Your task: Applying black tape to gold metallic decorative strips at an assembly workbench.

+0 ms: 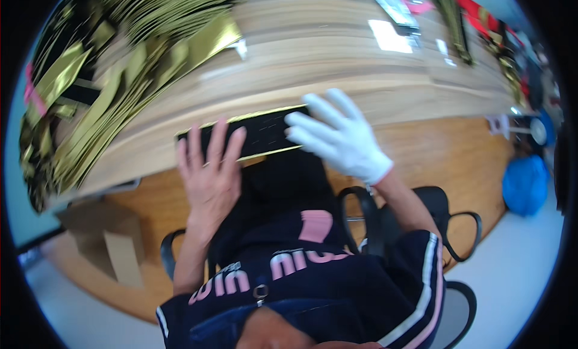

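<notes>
A flat black strip (265, 132) with shiny gold edges lies at the table's near edge, in front of my body. My bare left hand (209, 171) rests on its left end, fingers stretched out and apart. On the right end is my right hand (343, 137) in a white glove, its fingers spread and its fingertips over the black face. Both hands seem to lie flat, and neither grips the strip. The parts of the strip beneath the fingers are hidden.
Long gold strips (114, 111) pile up on the table's left side, with a thick stack of gold-edged pieces (171, 12) behind. A phone (394, 9) lies at the far right, near a gold-and-black bundle (453, 27). A cardboard box (99, 237) stands on the floor at left.
</notes>
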Action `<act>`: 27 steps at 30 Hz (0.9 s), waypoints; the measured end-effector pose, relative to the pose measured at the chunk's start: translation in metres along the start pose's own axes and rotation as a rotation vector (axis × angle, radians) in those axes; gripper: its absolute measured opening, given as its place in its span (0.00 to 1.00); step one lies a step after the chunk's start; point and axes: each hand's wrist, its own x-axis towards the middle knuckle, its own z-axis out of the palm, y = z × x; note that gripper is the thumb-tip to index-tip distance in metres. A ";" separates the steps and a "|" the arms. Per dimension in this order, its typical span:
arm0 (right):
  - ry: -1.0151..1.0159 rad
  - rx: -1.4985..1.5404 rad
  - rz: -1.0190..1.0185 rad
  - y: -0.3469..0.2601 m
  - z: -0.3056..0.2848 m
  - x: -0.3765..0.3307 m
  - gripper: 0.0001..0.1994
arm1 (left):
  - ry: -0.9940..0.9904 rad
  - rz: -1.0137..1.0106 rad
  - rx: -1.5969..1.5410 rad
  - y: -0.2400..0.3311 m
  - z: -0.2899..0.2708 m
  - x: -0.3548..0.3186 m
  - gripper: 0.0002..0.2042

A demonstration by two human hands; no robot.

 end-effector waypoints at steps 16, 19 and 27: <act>0.226 -0.026 0.004 -0.004 0.030 -0.009 0.18 | -0.006 0.024 0.048 -0.002 0.006 -0.004 0.34; 0.259 -0.026 -0.010 -0.004 0.029 -0.008 0.17 | -0.014 0.024 0.049 -0.002 0.006 -0.005 0.34; 0.279 -0.014 -0.045 0.000 0.026 -0.006 0.15 | -0.002 0.049 0.073 -0.003 0.004 -0.005 0.37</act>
